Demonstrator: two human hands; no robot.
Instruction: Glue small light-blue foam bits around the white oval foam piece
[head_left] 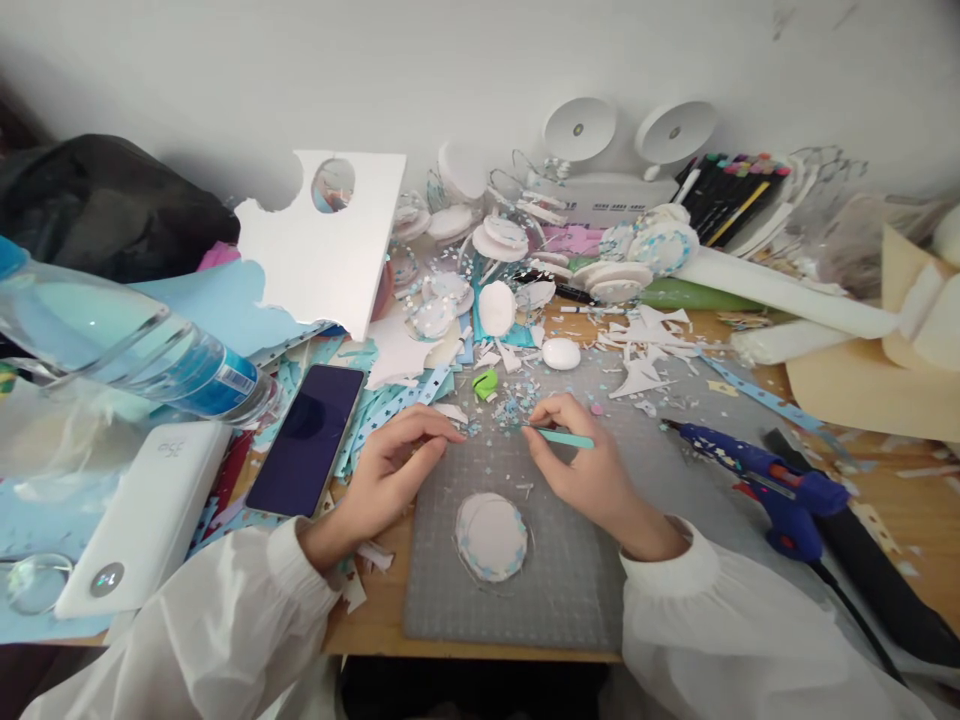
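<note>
Right hand [577,468] pinches teal stick-like tool [568,438] beside confetti bits [516,405]

Left hand [394,468] relaxed, fingers loosely bent near same bits; white blue-edged disc [492,537] lies on grey mat [574,595]

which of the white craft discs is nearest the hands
The blue-edged disc lying alone on the grey cutting mat, on the near side of the left hand and right hand; the other discs are clustered beyond them.

Wooden tabletop [371,622] — grey cutting mat [574,575] on it, paper scraps [354,592] alongside
</note>
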